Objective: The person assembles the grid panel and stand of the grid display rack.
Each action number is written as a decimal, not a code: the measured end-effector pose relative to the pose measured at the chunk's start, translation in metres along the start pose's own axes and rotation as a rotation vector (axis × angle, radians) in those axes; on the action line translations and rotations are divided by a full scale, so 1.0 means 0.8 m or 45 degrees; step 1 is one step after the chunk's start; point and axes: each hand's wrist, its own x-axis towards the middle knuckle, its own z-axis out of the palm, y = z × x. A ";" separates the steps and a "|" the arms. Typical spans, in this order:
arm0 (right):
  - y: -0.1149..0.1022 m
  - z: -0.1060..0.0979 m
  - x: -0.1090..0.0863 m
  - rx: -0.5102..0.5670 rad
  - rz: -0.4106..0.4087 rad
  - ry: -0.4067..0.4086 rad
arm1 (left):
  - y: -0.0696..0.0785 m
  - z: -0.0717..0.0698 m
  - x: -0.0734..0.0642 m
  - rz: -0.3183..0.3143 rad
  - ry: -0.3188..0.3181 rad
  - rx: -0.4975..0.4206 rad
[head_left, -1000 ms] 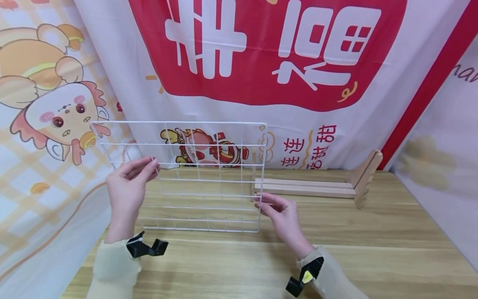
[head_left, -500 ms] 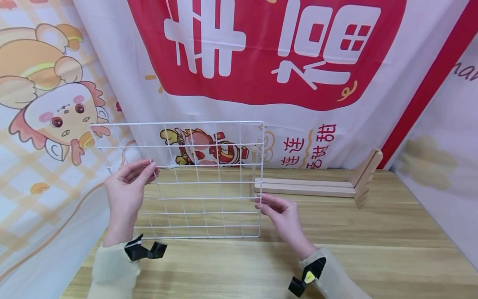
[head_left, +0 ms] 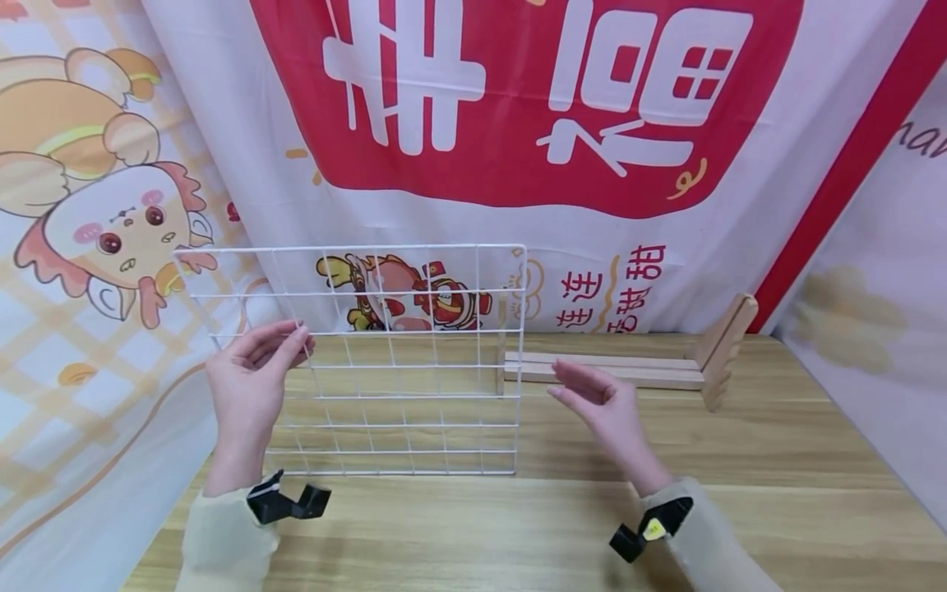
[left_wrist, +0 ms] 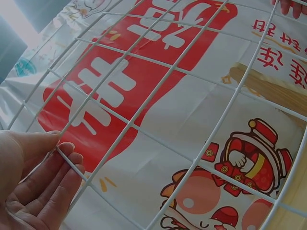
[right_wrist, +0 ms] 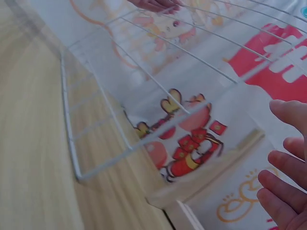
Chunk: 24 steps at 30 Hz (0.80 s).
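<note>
A white wire grid panel (head_left: 392, 397) stands upright over the wooden table, its lower edge at the tabletop. My left hand (head_left: 253, 374) pinches a wire on the panel's left side between thumb and fingers, as the left wrist view also shows at the hand (left_wrist: 45, 177). To the right of the panel's right edge is my right hand (head_left: 602, 403), apart from the wire, thumb and fingers spread with nothing between them. Behind it lies a wooden stand (head_left: 607, 370) with a long slotted base bar and an upright end piece (head_left: 728, 345); its left end shows through the grid.
A white cloth backdrop (head_left: 451, 215) with a red printed panel hangs behind the table (head_left: 473, 526). Printed cloths also close off the left (head_left: 89, 386) and right (head_left: 873, 370) sides. A black camera mount (head_left: 288, 497) sits on each wrist.
My right hand has let go of the panel's right edge and moved right. The panel's lower edge has come slightly nearer me, while my left hand keeps its hold.
</note>
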 end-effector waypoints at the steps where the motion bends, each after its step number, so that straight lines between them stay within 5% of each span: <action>1: -0.001 -0.006 0.001 -0.022 0.011 0.017 | 0.000 0.000 0.000 0.000 0.002 0.009; 8: 0.021 -0.047 0.017 -0.145 0.011 0.120 | -0.003 -0.001 -0.001 0.014 0.013 0.048; 24: 0.014 -0.126 0.015 -0.288 0.084 0.243 | -0.003 -0.002 -0.005 0.030 0.010 0.029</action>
